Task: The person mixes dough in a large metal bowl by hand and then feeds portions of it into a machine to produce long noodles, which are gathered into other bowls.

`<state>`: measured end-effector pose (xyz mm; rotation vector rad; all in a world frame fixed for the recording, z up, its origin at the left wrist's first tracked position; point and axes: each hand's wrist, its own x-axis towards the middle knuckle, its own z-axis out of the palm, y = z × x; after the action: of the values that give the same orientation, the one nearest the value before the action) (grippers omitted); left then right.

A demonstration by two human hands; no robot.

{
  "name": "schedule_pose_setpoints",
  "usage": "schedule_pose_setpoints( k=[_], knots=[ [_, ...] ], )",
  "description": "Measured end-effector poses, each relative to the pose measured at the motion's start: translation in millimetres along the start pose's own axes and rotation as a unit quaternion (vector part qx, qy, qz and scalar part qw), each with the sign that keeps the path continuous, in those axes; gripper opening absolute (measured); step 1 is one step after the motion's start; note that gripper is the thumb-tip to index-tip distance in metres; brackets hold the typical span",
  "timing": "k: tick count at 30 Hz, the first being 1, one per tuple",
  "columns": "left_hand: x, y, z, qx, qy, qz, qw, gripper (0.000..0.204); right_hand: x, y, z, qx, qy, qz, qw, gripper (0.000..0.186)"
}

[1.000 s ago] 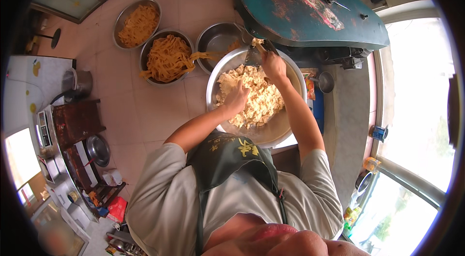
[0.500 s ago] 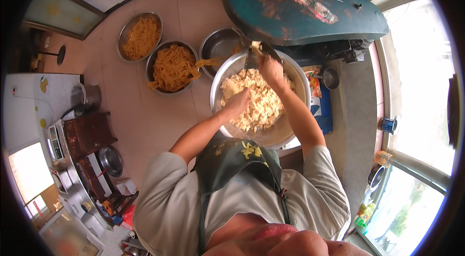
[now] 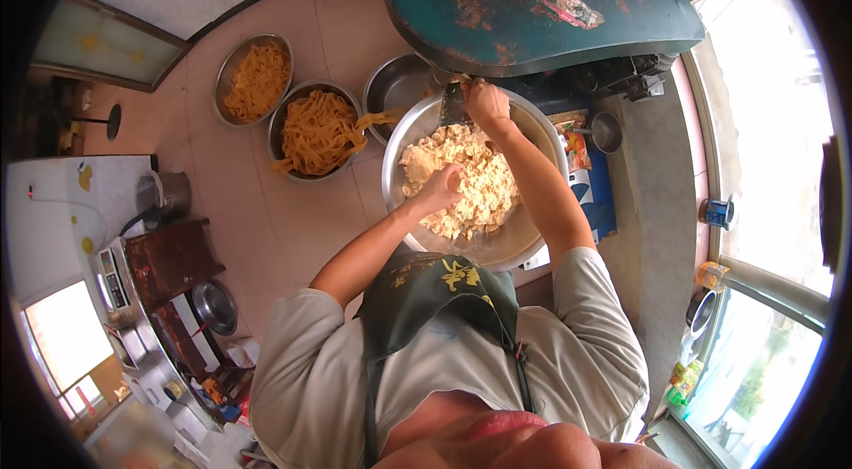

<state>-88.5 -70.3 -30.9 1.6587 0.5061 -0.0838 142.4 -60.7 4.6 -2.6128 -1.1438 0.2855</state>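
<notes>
A wide metal bowl [image 3: 543, 134] in front of me holds pale, crumbly dough [image 3: 480, 174]. Over the left part of the dough is my left hand [image 3: 438, 189], thumb and fingers curled together; whether dough is inside them is hidden. At the bowl's far edge, below the green machine, my right hand [image 3: 487, 105] is closed on a dark, flat scraper [image 3: 453, 105]. The scraper's blade hangs over the far side of the dough, and its grip is mostly hidden.
The green machine cover [image 3: 541, 12] overhangs the bowl's far side. Left of it stand an open metal basin [image 3: 383, 87], a basin of wide noodles [image 3: 319, 134] and another noodle basin [image 3: 257, 78]. A small metal pot [image 3: 606, 132] sits on the right, beside the ledge.
My right hand has shifted slightly left and away from me, and the scraper has turned more edge-on. My left hand stays over the dough, its fingers more curled. The whole view shifts slightly.
</notes>
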Motion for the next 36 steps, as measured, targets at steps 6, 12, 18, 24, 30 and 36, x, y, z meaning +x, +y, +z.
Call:
schedule_pose_setpoints(
  k=[6, 12, 18, 24, 30, 36],
  knots=[
    [-5.2, -5.9, -9.8, -0.092, -0.021, -0.089, 0.992, 0.084, -30.4, -19.3, -22.8, -0.043, -0.111, -0.021, 0.993, 0.041],
    [-10.1, 9.0, -3.9, -0.194, -0.014, -0.087, 0.977, 0.076, -35.7, -1.6, -17.0, 0.032, -0.029, 0.023, 0.999, 0.038],
    [2.8, 18.2, -3.0, -0.206, 0.049, -0.096, 0.973, 0.064, 1.8, 11.8, 11.9, -0.021, -0.029, -0.068, 0.997, 0.039],
    [1.0, 36.1, -16.7, -0.234, 0.088, -0.100, 0.963, 0.032, -9.0, 9.5, 13.3, -0.020, -0.046, -0.065, 0.997, 0.036],
    [53.5, 87.9, -43.4, -0.183, 0.140, -0.075, 0.970, 0.019, -24.8, 20.1, -38.5, 0.058, -0.045, 0.006, 0.997, 0.037],
    [142.7, 43.1, -64.6, 0.002, 0.129, -0.042, 0.991, 0.031, -81.1, 62.3, -89.8, 0.097, -0.017, -0.004, 0.995, 0.040]
  ],
)
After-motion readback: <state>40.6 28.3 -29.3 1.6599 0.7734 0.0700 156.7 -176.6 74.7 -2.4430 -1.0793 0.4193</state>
